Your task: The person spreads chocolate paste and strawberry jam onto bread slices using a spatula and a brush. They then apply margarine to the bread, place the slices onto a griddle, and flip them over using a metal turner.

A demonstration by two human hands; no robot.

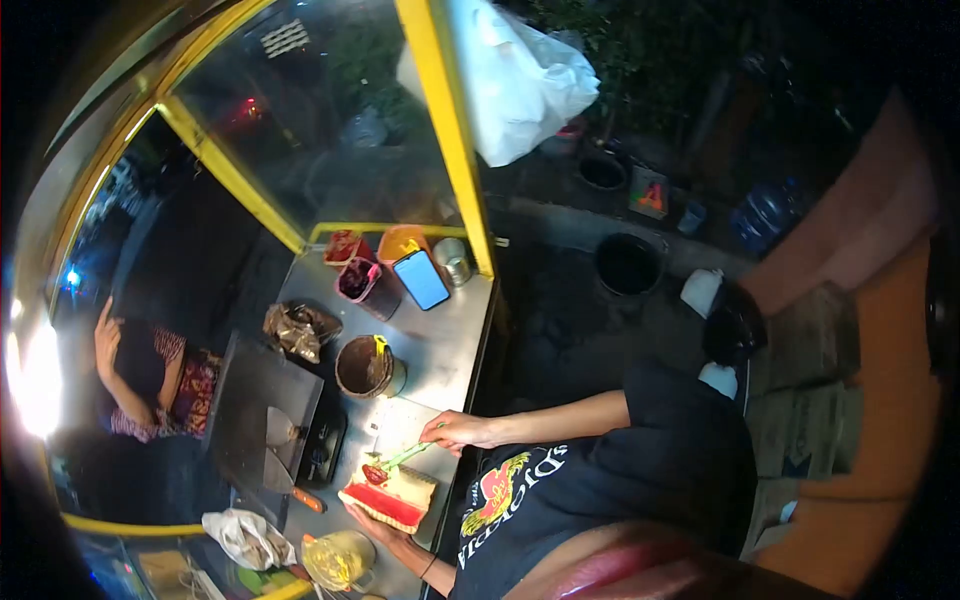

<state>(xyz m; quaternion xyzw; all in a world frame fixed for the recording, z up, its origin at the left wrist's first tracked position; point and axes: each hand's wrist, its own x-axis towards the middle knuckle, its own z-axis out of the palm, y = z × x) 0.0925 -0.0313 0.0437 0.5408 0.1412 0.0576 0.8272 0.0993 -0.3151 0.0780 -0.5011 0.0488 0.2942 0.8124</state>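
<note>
We are cradling a bread slice (392, 497) with red jam in our left hand (372, 520), fingers seemingly cupped beneath, over the steel counter (445, 345); our right hand (455, 431) is pinching a green-handled spreader (398, 461), its tip touching the bread.

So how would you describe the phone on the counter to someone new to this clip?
Start from the steel counter and go to its end by the yellow post. The phone lies there between an orange container and a metal cup. It alone is flat, with a lit blue screen.
</note>
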